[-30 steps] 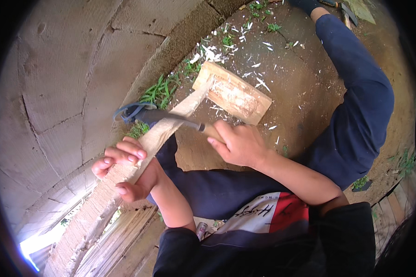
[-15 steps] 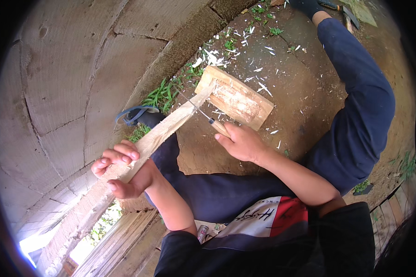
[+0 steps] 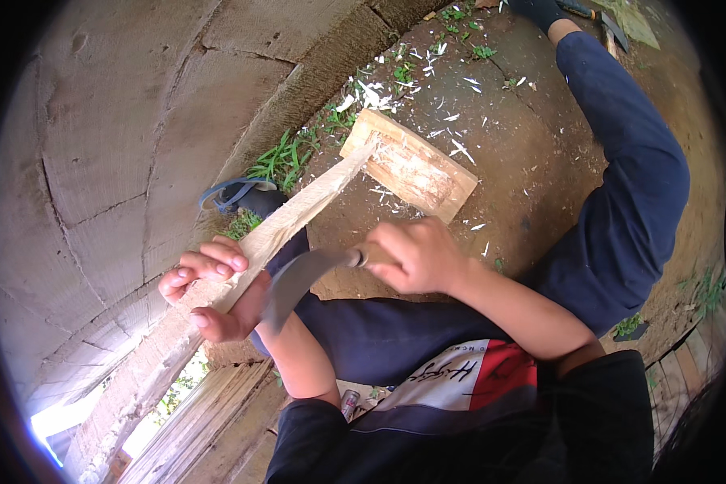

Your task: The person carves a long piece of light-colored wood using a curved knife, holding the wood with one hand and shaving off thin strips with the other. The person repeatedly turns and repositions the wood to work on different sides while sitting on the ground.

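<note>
Atop the wooden block (image 3: pixel 458 192) rests a tapered stick (image 3: pixel 270 238), left hand (image 3: pixel 248 305) curled around it, right hand (image 3: pixel 421 256) gripping a curved-bladed knife (image 3: pixel 302 282) — one stray swing so close could gash the left wrist (image 3: pixel 278 340).

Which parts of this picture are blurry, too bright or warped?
In the head view, the blade in the right hand looks smeared, probably by motion; in the head view, a bright patch at lower left is washed out; the head view's corners are black, with the scene looking bowed toward its rim.
</note>
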{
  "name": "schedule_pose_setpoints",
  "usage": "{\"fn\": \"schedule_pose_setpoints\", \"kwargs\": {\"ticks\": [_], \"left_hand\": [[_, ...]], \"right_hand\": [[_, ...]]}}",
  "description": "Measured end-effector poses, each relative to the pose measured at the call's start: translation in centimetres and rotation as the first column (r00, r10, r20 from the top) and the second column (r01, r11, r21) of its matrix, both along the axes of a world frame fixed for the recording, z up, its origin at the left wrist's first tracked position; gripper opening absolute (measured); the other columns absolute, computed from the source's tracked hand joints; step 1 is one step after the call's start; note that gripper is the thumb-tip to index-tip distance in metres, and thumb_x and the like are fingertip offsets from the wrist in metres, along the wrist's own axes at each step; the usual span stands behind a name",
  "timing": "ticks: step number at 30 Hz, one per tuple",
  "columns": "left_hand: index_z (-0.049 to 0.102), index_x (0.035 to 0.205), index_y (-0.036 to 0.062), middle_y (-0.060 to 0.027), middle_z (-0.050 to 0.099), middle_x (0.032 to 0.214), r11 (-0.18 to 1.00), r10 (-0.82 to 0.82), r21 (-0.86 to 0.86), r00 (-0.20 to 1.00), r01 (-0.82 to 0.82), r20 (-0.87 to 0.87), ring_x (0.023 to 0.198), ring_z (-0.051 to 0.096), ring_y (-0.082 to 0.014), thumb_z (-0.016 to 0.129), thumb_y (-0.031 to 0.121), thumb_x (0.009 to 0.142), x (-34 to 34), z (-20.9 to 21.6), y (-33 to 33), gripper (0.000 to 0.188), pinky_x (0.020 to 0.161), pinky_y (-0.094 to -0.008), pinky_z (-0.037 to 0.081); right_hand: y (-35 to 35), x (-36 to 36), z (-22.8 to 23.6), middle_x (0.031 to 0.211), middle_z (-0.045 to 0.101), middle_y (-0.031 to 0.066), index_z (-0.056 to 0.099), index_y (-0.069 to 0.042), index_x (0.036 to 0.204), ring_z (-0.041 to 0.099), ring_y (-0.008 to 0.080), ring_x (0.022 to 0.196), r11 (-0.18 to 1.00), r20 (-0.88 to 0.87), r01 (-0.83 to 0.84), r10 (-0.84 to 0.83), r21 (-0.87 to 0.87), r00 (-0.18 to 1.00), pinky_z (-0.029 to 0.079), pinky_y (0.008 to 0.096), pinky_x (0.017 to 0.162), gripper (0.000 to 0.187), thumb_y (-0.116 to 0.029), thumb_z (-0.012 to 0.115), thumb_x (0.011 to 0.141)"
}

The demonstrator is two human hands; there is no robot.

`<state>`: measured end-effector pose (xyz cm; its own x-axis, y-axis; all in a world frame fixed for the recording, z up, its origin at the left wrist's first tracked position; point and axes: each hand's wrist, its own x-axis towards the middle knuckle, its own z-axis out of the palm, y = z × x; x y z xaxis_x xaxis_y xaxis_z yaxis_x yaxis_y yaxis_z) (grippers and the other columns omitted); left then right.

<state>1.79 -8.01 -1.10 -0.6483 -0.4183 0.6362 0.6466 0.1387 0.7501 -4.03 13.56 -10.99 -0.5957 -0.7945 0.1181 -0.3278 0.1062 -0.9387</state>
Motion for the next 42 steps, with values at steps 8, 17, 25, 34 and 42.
{"fn": "schedule_pose_setpoints", "kwargs": {"ticks": [8,17,25,34,42], "left_hand": [[0.061,0.100,0.0087,-0.0085,0.061,0.075,0.994,0.101,0.045,0.994,-0.103,0.047,0.061,0.057,-0.0206,0.051,0.037,0.089,0.5,0.2,-0.4,0.031,0.059,-0.0316,0.044],[0.057,0.102,0.0103,-0.0075,0.059,0.076,0.966,0.230,0.109,0.971,-0.236,0.061,0.062,0.058,-0.0210,0.048,0.031,0.095,-0.1,0.2,0.0,0.024,0.060,-0.0313,0.049],[0.058,0.096,0.0161,0.0002,0.057,0.071,0.843,0.528,0.069,0.845,-0.534,0.086,0.060,0.057,-0.0150,0.056,0.053,0.090,-0.2,0.3,-0.4,0.037,0.056,-0.0289,0.052],[0.055,0.099,0.0175,0.0024,0.057,0.075,0.760,0.637,0.037,0.756,-0.648,0.151,0.067,0.057,-0.0129,0.054,0.064,0.081,-0.3,0.1,0.3,0.050,0.063,-0.0305,0.052],[0.055,0.098,0.0167,0.0034,0.057,0.075,0.745,0.652,0.061,0.744,-0.664,0.145,0.069,0.058,-0.0120,0.054,0.065,0.081,0.1,0.0,0.0,0.051,0.065,-0.0308,0.053]], "right_hand": [[-0.5,0.1,1.3,0.060,0.060,0.0181,0.050,-0.004,0.087,0.062,0.0406,0.056,0.990,0.140,0.119,-0.129,0.078,0.982,0.050,0.0497,0.053,0.034,-0.038,0.054,0.091],[-0.4,-0.1,3.2,0.059,0.061,0.0147,0.053,-0.005,0.091,0.063,0.0346,0.053,0.988,-0.044,0.138,-0.135,0.070,0.990,0.050,0.0447,0.048,0.032,-0.038,0.056,0.090],[-1.3,0.4,-0.5,0.066,0.062,0.0224,0.054,-0.001,0.094,0.064,0.0418,0.065,0.834,0.200,-0.011,-0.120,0.552,0.972,0.051,0.0509,0.060,0.035,-0.036,0.053,0.091],[-0.5,0.7,1.0,0.065,0.062,0.0191,0.050,-0.001,0.093,0.062,0.0400,0.057,0.991,-0.015,0.137,-0.137,0.000,0.990,0.050,0.0481,0.053,0.032,-0.033,0.054,0.092],[-1.2,1.7,0.9,0.060,0.060,0.0169,0.052,-0.006,0.093,0.062,0.0376,0.052,0.951,0.105,0.035,-0.071,0.307,0.992,0.048,0.0476,0.047,0.032,-0.037,0.057,0.090]]}}
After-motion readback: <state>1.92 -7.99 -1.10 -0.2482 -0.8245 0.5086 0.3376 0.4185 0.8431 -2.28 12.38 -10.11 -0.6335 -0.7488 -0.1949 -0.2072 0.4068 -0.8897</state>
